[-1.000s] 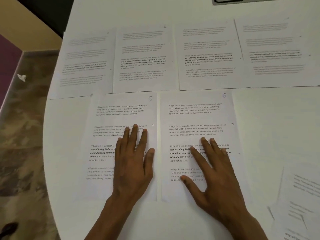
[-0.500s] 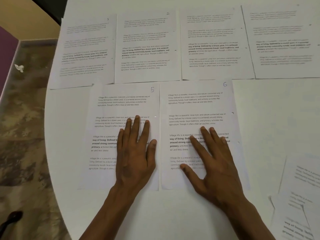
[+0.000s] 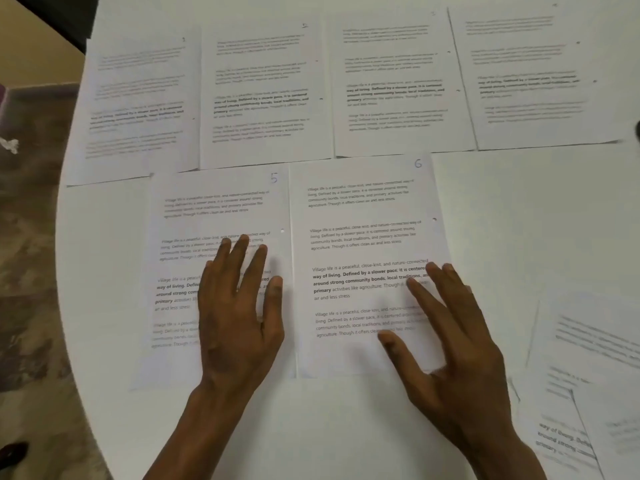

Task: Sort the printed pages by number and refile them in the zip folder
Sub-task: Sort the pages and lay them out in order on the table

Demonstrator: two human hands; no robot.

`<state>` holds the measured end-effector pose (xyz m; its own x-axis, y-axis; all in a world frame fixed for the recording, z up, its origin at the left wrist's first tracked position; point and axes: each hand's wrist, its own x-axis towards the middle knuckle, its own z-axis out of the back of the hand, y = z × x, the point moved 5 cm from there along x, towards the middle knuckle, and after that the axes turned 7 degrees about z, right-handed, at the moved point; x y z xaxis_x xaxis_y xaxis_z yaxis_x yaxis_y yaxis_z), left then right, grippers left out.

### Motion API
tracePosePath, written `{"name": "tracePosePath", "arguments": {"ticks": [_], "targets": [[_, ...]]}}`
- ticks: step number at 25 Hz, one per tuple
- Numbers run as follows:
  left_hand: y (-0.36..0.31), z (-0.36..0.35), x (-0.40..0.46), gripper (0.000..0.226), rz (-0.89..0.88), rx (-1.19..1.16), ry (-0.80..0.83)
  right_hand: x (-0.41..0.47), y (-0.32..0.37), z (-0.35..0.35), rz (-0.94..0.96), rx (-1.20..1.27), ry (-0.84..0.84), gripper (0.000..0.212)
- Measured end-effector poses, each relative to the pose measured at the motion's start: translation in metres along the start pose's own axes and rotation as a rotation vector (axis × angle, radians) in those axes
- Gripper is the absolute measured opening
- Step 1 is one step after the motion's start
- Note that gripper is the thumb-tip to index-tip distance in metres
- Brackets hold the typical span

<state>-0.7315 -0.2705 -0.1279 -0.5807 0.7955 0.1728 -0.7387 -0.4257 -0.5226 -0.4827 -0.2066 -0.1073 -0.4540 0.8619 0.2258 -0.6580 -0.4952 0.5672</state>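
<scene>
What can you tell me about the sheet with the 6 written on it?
The page marked 6 is a white sheet of paper lying flat on the white table, in the near row, edge to edge with the page marked 5 on its left. A handwritten 6 sits in its top right corner. It carries four short blocks of print, the third partly bold, and a small punched hole shows near its right edge. The right hand lies over its lower right part, fingers spread and straight.
</scene>
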Motion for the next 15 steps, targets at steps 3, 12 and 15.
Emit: {"name": "tracePosePath", "arguments": {"ticks": [3, 12, 15], "targets": [[-0.028, 0.009, -0.005, 0.045, -0.022, -0.076, 0.012, -0.027, -0.022, 0.032, -0.15, -0.044, -0.118, 0.06], [-0.155, -0.035, -0.068, 0.035, -0.186, -0.324, 0.224, -0.135, -0.093, 0.116, -0.489, -0.302, -0.282, 0.063], [-0.194, -0.064, -0.098, 0.04, -0.246, -0.335, 0.401, -0.167, -0.115, 0.124, -0.583, -0.37, -0.228, 0.072]]}}
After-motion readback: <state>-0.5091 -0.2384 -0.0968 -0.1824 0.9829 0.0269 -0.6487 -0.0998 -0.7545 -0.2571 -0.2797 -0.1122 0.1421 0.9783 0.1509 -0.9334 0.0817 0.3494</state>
